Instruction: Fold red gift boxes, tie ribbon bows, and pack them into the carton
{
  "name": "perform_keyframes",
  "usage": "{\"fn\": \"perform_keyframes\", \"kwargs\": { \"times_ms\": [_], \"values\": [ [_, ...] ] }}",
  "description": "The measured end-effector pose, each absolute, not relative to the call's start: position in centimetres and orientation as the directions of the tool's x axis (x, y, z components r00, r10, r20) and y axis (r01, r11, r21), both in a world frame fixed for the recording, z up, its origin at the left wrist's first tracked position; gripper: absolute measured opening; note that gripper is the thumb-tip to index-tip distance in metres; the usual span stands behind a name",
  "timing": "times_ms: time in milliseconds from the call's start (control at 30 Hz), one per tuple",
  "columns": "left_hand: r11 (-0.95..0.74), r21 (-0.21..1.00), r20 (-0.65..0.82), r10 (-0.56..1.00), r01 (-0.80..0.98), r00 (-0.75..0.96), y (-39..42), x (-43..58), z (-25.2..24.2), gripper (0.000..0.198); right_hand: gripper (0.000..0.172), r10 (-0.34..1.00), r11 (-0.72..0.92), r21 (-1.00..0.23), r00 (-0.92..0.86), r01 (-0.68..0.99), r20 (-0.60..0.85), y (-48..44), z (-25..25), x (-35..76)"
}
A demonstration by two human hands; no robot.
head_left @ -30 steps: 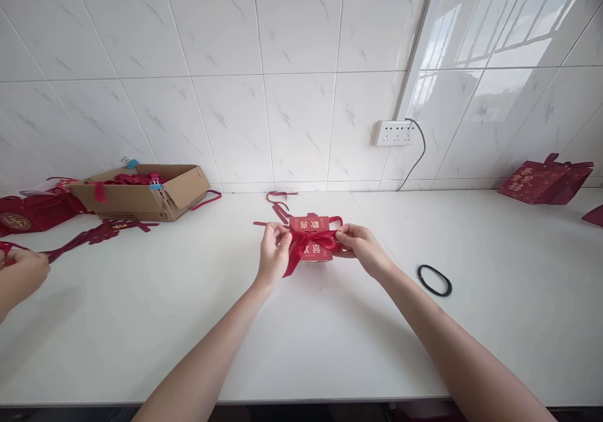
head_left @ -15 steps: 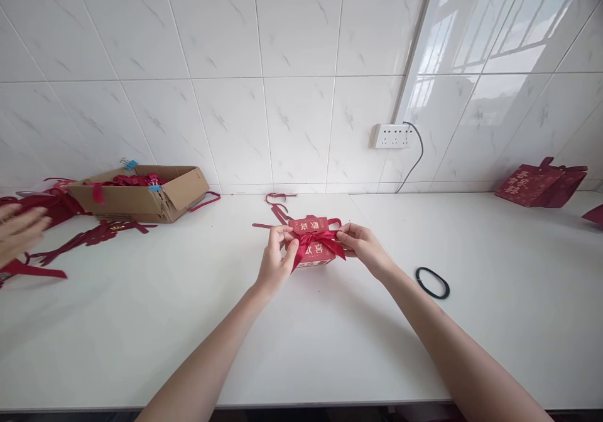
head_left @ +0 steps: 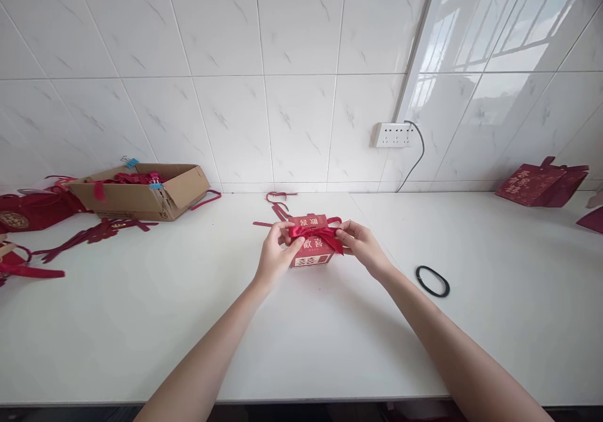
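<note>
A small red gift box (head_left: 311,260) with gold characters stands on the white table in front of me. Across its upper part lies a shiny red ribbon (head_left: 313,232) tied in a bow. My left hand (head_left: 277,247) pinches the bow's left side between thumb and fingers. On the other side, my right hand (head_left: 360,245) has its fingertips closed on the bow's right side. Both hands press close against the box, and parts of the ribbon are hidden behind the fingers.
An open cardboard box (head_left: 125,201) holding red ribbons is at the back left, near a red bag (head_left: 42,211). Loose red strips (head_left: 280,208) lie behind the gift box. A black ring (head_left: 432,282) lies to the right; another red bag (head_left: 541,183) stands at the far right.
The bow's left tail that hung down the box front is now up by my left fingers, uncovering the front. Another person's hand at the far left has mostly moved out of view.
</note>
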State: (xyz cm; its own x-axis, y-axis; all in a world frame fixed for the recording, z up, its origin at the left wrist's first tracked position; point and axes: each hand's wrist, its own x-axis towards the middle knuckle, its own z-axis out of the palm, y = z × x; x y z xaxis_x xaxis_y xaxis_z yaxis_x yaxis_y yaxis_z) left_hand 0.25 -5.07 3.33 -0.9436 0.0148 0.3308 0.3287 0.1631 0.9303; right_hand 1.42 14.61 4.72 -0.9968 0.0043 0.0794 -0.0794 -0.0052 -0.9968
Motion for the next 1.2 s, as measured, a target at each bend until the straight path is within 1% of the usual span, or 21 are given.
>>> {"fn": "perform_keyframes", "kwargs": {
  "times_ms": [67, 167, 200, 267, 333, 433, 500, 600, 700, 800, 867, 967, 1067, 1200],
  "values": [
    [0.175, 0.937, 0.309, -0.014, 0.302, -0.951, -5.1, 0.1, 3.3, 0.044, 0.035, 0.006, -0.010, -0.997, -0.997, -0.078, 0.078, 14.5, 4.7, 1.5],
    [0.135, 0.969, 0.207, 0.002, 0.206, -0.978, -5.0, 0.1, 3.4, 0.069, 0.035, 0.009, -0.021, -0.997, -0.997, -0.075, 0.075, 14.4, 4.9, 1.7],
    [0.106, 0.980, 0.165, 0.044, 0.169, -0.985, -5.0, 0.1, 3.5, 0.075, 0.034, 0.010, -0.023, -0.997, -0.997, -0.073, 0.073, 14.3, 5.0, 1.7],
    [0.032, 0.992, 0.112, 0.173, 0.119, -0.979, -5.1, 0.3, 3.6, 0.083, 0.034, 0.009, -0.029, -0.998, -0.998, -0.062, 0.061, 14.2, 5.2, 1.9],
    [-0.009, 0.993, 0.114, 0.282, 0.116, -0.953, -5.3, 0.4, 3.7, 0.087, 0.032, 0.003, -0.041, -0.998, -0.999, -0.042, 0.042, 14.2, 5.5, 2.1],
    [0.001, 0.985, 0.161, 0.340, 0.171, -0.926, -5.8, 0.4, 3.5, 0.091, 0.029, -0.011, -0.063, -0.998, -1.000, -0.023, 0.024, 14.3, 5.7, 2.3],
    [-0.024, 0.980, 0.192, 0.365, 0.197, -0.911, -6.0, 0.3, 3.3, 0.091, 0.027, -0.025, -0.069, -0.997, -0.999, -0.023, 0.025, 14.3, 5.7, 2.4],
    [-0.112, 0.977, 0.209, 0.382, 0.179, -0.900, -6.1, 0.2, 3.2, 0.091, 0.025, -0.054, -0.051, -0.998, -0.998, -0.023, 0.025, 14.2, 5.7, 2.4],
    [-0.177, 0.973, 0.202, 0.344, 0.147, -0.917, -5.7, 0.4, 3.4, 0.082, 0.023, -0.059, -0.015, -1.000, -0.998, -0.019, 0.020, 14.0, 5.7, 2.5],
    [-0.149, 0.978, 0.180, 0.228, 0.148, -0.957, -5.2, 0.5, 3.6, 0.068, 0.021, -0.073, -0.010, -1.000, -0.997, -0.020, 0.021, 13.9, 5.8, 2.6],
    [-0.110, 0.980, 0.185, 0.179, 0.167, -0.966, -4.9, 0.6, 3.7, 0.062, 0.022, -0.086, -0.014, -1.000, -0.996, -0.010, 0.012, 13.8, 6.0, 2.7],
    [-0.080, 0.981, 0.191, 0.187, 0.179, -0.964, -4.9, 0.7, 3.7, 0.058, 0.030, -0.102, -0.009, -1.000, -0.995, 0.016, -0.015, 13.8, 6.3, 2.9],
    [-0.073, 0.980, 0.196, 0.172, 0.186, -0.965, -4.9, 0.7, 3.8, 0.056, 0.037, -0.166, 0.036, -0.999, -0.986, 0.002, -0.008, 14.2, 6.8, 3.0],
    [-0.072, 0.978, 0.203, 0.130, 0.195, -0.970, -4.9, 0.6, 3.7, 0.056, 0.036, -0.224, 0.129, -0.991, -0.974, -0.028, -0.001, 14.9, 7.0, 2.9]
  ]
}}
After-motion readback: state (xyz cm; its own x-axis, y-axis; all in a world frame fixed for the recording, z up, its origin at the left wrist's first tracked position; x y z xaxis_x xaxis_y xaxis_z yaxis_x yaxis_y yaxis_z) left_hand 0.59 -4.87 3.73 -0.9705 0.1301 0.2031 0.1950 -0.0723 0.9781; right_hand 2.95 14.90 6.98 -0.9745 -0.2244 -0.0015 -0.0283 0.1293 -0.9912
